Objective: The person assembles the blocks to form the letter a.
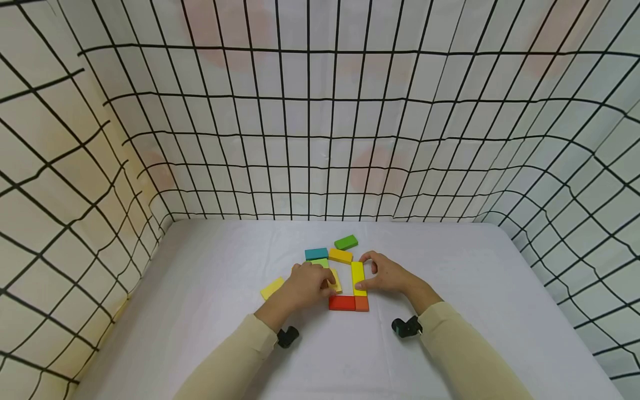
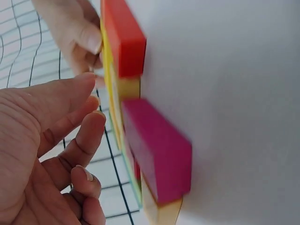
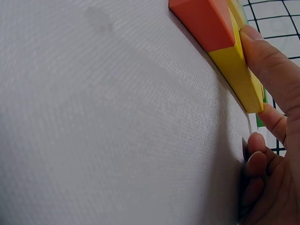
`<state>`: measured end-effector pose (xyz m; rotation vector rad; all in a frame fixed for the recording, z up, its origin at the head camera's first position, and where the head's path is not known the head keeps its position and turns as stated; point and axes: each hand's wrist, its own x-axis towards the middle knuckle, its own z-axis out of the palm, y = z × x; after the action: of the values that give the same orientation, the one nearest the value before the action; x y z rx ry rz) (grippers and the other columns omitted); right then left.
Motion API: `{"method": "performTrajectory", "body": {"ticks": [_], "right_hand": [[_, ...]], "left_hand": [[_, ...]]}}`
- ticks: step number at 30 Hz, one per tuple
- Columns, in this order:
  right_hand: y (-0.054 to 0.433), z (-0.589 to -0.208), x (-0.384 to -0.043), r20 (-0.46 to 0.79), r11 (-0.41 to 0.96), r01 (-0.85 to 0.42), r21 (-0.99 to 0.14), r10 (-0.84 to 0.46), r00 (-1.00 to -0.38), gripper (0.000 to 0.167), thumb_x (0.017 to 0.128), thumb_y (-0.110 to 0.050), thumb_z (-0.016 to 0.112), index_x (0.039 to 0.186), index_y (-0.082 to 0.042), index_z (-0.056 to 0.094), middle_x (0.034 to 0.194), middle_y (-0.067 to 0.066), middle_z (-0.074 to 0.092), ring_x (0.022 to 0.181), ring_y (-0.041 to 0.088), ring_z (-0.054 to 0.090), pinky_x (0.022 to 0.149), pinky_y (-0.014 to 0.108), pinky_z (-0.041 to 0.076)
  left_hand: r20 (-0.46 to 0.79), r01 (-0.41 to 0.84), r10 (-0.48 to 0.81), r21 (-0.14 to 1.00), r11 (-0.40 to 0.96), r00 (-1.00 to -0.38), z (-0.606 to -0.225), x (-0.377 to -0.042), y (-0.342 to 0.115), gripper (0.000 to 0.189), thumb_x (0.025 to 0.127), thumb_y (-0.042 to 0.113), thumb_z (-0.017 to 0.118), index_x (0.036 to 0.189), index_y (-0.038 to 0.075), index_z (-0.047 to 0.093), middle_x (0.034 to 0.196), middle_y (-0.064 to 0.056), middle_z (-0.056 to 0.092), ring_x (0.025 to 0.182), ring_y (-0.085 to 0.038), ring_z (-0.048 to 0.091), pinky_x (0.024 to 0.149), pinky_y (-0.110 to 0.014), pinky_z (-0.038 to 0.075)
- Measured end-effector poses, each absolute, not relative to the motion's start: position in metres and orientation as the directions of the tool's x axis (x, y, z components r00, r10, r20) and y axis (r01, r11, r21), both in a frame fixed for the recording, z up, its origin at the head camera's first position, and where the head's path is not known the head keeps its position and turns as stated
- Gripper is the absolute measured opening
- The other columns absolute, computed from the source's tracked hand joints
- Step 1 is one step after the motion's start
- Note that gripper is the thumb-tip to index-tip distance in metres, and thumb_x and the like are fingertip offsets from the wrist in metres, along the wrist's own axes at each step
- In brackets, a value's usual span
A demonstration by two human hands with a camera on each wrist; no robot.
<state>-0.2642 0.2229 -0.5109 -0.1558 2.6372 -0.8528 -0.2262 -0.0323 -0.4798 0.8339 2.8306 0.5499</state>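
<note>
My right hand (image 1: 390, 275) pinches a long yellow block (image 1: 358, 278) between thumb and index finger, one near each end. In the right wrist view the yellow block (image 3: 241, 75) lies flat, its near end against an orange block (image 3: 206, 23). My left hand (image 1: 305, 286) hovers just left of a pale yellow block (image 1: 335, 281) and a red block (image 1: 341, 303). Its fingers (image 2: 89, 136) are loosely bent, with nothing between them. A magenta block (image 2: 159, 150) stands out close beside that hand in the left wrist view; the left hand covers it in the head view.
Behind the hands lie a teal block (image 1: 316, 254), an amber block (image 1: 340, 256), a light green block (image 1: 318, 262) and a green block (image 1: 346, 242). Another yellow block (image 1: 271, 288) sits left of the left wrist. A black wire grid (image 1: 310, 133) rises around the white table (image 1: 210, 266).
</note>
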Motion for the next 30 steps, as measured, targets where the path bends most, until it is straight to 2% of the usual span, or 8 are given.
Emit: {"method": "performTrajectory", "body": {"ticks": [6,10,14,19,26,30], "right_hand": [[0.222,-0.510,-0.265,-0.306,0.814,0.009,-0.581,-0.208,-0.929,0.075,0.073,-0.048,0.090,0.132,-0.022,0.052,0.098,0.007,0.049,0.088,0.021,0.049,0.071,0.034,0.038],[0.221,-0.509,-0.264,-0.312,0.824,0.016,-0.567,-0.197,-0.929,0.073,0.074,-0.048,0.089,0.131,-0.023,0.051,0.099,0.007,0.048,0.088,0.021,0.049,0.072,0.034,0.038],[0.220,-0.508,-0.263,-0.315,0.828,0.016,-0.561,-0.195,-0.929,0.072,0.074,-0.048,0.089,0.131,-0.023,0.051,0.099,0.007,0.049,0.089,0.021,0.049,0.072,0.034,0.038],[0.220,-0.509,-0.263,-0.313,0.823,0.026,-0.568,-0.186,-0.932,0.073,0.073,-0.049,0.089,0.131,-0.024,0.052,0.100,0.007,0.049,0.090,0.022,0.049,0.072,0.034,0.039],[0.220,-0.509,-0.263,-0.319,0.820,0.032,-0.571,-0.186,-0.929,0.074,0.072,-0.049,0.090,0.130,-0.024,0.052,0.100,0.007,0.049,0.091,0.021,0.049,0.072,0.034,0.040],[0.220,-0.509,-0.262,-0.312,0.823,0.027,-0.568,-0.185,-0.932,0.073,0.073,-0.048,0.090,0.130,-0.024,0.052,0.100,0.007,0.049,0.091,0.021,0.049,0.072,0.033,0.040]], "left_hand": [[-0.055,0.434,0.487,0.376,0.819,-0.871,-0.474,-0.236,-0.044,0.021,0.090,0.034,0.078,0.106,0.021,0.076,0.096,0.005,0.071,0.090,-0.018,0.053,0.077,-0.036,0.040],[-0.102,0.381,0.445,0.371,0.847,-0.889,-0.472,-0.234,-0.051,0.023,0.086,0.036,0.081,0.100,0.019,0.073,0.090,0.003,0.067,0.090,-0.018,0.052,0.079,-0.038,0.041],[-0.161,0.324,0.387,0.315,0.892,-0.908,-0.470,-0.228,-0.054,0.032,0.079,0.041,0.086,0.094,0.019,0.069,0.084,0.003,0.059,0.089,-0.019,0.049,0.079,-0.039,0.040],[-0.184,0.278,0.332,0.267,0.923,-0.925,-0.472,-0.221,-0.054,0.034,0.076,0.041,0.088,0.093,0.019,0.069,0.084,0.002,0.058,0.087,-0.020,0.049,0.080,-0.040,0.039],[-0.156,0.274,0.343,0.344,0.898,-0.926,-0.480,-0.216,-0.062,0.032,0.078,0.036,0.088,0.097,0.018,0.072,0.090,0.001,0.060,0.090,-0.021,0.049,0.079,-0.040,0.040],[-0.128,0.289,0.368,0.411,0.865,-0.921,-0.486,-0.211,-0.069,0.027,0.081,0.032,0.086,0.102,0.019,0.075,0.099,-0.001,0.061,0.094,-0.022,0.048,0.081,-0.042,0.039]]}}
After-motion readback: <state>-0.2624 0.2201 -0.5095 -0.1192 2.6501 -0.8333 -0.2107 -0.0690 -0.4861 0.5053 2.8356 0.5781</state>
